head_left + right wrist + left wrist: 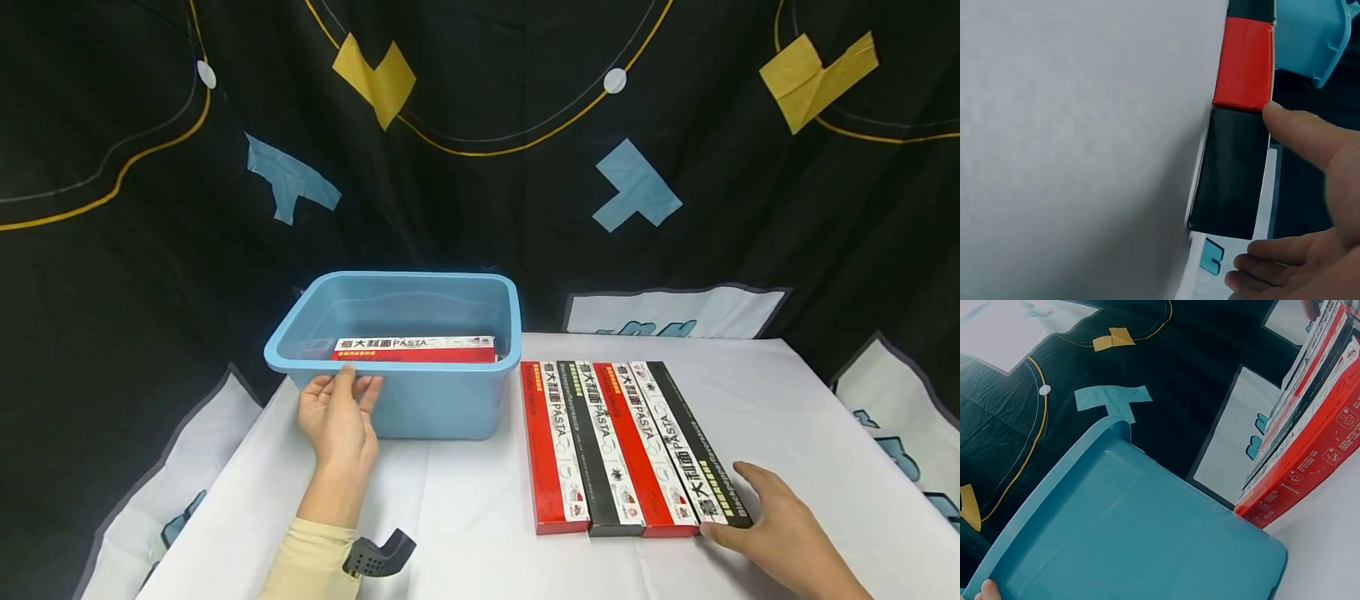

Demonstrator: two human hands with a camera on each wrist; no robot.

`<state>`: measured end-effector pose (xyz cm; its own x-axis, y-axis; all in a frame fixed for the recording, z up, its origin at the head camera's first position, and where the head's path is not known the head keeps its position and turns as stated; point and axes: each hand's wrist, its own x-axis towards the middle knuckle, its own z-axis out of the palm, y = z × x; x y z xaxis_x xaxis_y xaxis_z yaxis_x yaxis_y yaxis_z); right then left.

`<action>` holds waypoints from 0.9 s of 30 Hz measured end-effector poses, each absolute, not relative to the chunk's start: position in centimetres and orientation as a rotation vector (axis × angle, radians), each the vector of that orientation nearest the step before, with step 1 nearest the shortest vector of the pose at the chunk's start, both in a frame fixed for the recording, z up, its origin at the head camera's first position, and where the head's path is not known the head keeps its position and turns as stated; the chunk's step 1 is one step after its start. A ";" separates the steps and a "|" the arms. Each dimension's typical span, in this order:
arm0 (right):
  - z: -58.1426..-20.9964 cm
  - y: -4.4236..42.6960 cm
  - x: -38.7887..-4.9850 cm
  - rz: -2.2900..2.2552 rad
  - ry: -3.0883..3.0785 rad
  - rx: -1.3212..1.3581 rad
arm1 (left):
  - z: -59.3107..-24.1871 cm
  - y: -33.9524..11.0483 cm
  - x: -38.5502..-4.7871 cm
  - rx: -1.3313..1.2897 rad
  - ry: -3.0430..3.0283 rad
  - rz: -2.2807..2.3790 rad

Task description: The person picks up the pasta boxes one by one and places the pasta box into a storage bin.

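while the left hand [341, 425] grips the front rim of a blue bin [450, 404], thumb at the lip and fingers tucked beneath it, the right hand [783, 521] is spread wide about the near end of a black pasta box [686, 443]. its thumb touches that end's upper edge, by the seam with the neighbouring box; its other fingers stay clear of the box in the right wrist view. this box is the rightmost of four lying side by side, short ends toward the near edge of the white table [465, 500]; leftward come a red box [642, 450], a second black box [597, 450] and a second red box [551, 450]. printing on the rightmost one runs the opposite way. the bin stands toward the table's far left corner, just beside the row; whether they touch i cannot tell. inside it a red-and-white box [412, 348] lies crosswise. beyond the far edge hangs a black curtain [480, 225].
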<state>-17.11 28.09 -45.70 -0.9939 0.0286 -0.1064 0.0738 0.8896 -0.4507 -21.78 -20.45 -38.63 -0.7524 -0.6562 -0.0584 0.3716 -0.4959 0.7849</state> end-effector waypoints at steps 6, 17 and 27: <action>-45.6 28.7 -17.1 -0.737 3.014 0.024 | -38.5 -20.5 -21.9 0.479 -1.044 -2.241; -46.2 30.1 -18.7 -0.544 3.041 0.109 | -38.9 -20.4 -22.1 0.488 -1.046 -2.240; -44.4 30.8 -18.3 -0.801 3.093 0.221 | -38.8 -20.5 -21.9 0.478 -1.043 -2.243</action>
